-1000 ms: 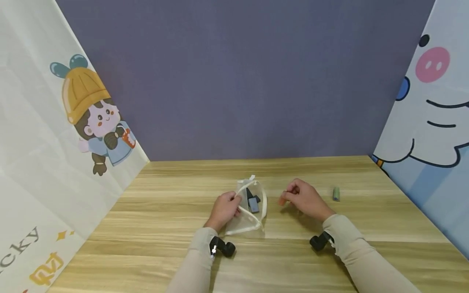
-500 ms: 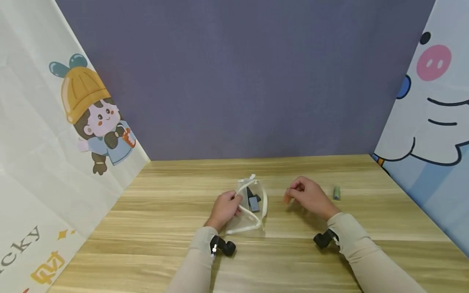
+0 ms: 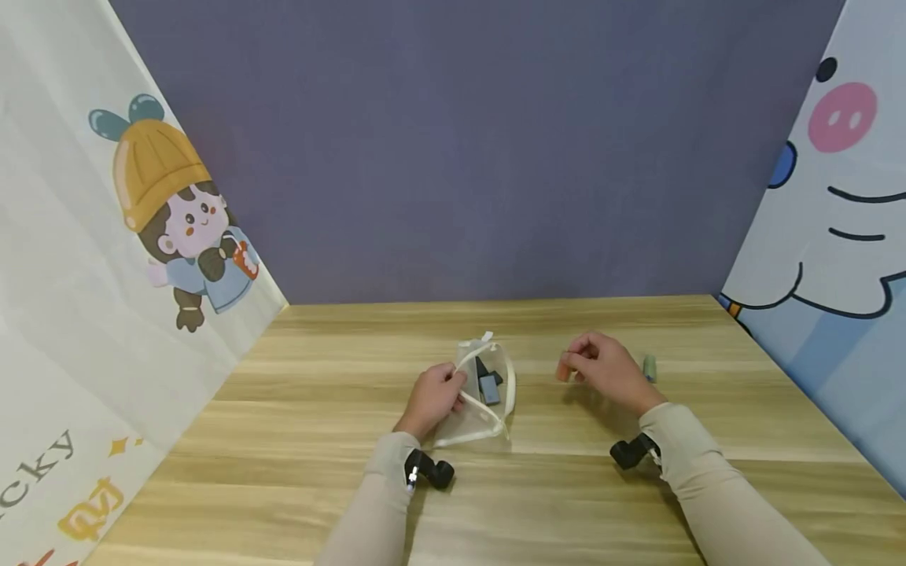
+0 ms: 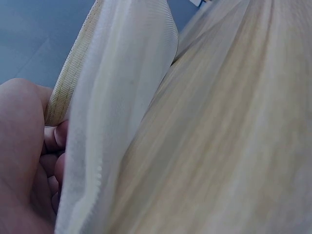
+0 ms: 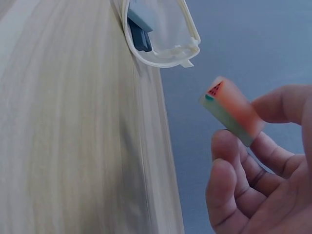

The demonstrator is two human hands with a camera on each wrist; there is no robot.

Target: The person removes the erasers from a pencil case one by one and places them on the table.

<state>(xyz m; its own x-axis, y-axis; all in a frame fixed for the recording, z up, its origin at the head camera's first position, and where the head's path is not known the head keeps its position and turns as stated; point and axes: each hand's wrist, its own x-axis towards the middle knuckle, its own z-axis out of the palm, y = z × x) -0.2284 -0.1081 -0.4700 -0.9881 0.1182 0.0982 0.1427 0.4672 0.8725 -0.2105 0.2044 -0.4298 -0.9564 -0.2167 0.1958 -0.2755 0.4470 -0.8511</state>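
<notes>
My left hand (image 3: pixel 433 397) grips the near-left rim of a translucent mesh pouch (image 3: pixel 463 428) with cream edging, its mouth spread wide. Inside lie a grey-blue block (image 3: pixel 490 389) and darker pieces (image 3: pixel 483 368). In the left wrist view, thumb and fingers close around the cream edging (image 4: pixel 78 63). My right hand (image 3: pixel 609 373) pinches a small red-and-green eraser (image 5: pixel 234 112) with a watermelon-slice print between thumb and fingers. It is held up to the right of the pouch. A green, rounded block (image 3: pixel 650 368) sits on the table just beyond the right hand.
The wood-grain table (image 3: pixel 297 448) ends at a dark purple-grey backdrop (image 3: pixel 453 157). Printed cartoon panels stand at the left (image 3: pixel 64 259) and right (image 3: pixel 849 259). Each wrist carries a small black camera; the left one (image 3: pixel 435 472) is near the pouch.
My right hand has drawn to the right, away from the pouch, with the eraser still pinched, and is nearer the green block. The left hand keeps its grip on the pouch.
</notes>
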